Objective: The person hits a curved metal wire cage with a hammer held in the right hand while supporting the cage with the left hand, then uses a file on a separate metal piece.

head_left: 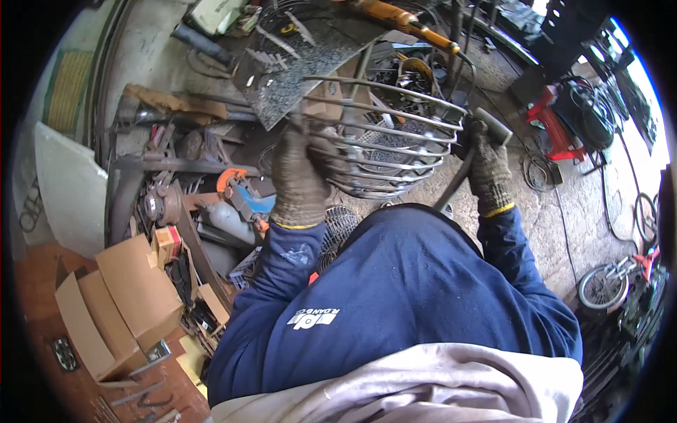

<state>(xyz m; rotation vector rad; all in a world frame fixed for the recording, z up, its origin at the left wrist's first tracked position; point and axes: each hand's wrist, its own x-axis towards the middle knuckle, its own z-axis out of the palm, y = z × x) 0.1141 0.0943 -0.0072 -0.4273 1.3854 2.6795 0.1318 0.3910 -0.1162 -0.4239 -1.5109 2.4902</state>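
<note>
A curved cage of bent metal rods [402, 134] is held up in front of my body, its bars running roughly side to side. My left hand [302, 173], in a dirty work glove with a yellow cuff edge, grips the cage's left ends; it is slightly blurred. In the same kind of glove, my right hand [488, 169] is closed around a hammer [493, 127] at the cage's right end. The hammer's head sticks out above my fist and its handle slants down toward my lap. Whether my right fingers also touch the rods, I cannot tell.
A speckled slab [282, 88] with metal pieces lies beyond the cage. An orange power tool [405, 25] is at the back. To the left are an open cardboard box [116, 310] and a blue-orange tool [250, 201]. At right stand a red-framed machine [560, 123], cables and a small wheel [603, 287].
</note>
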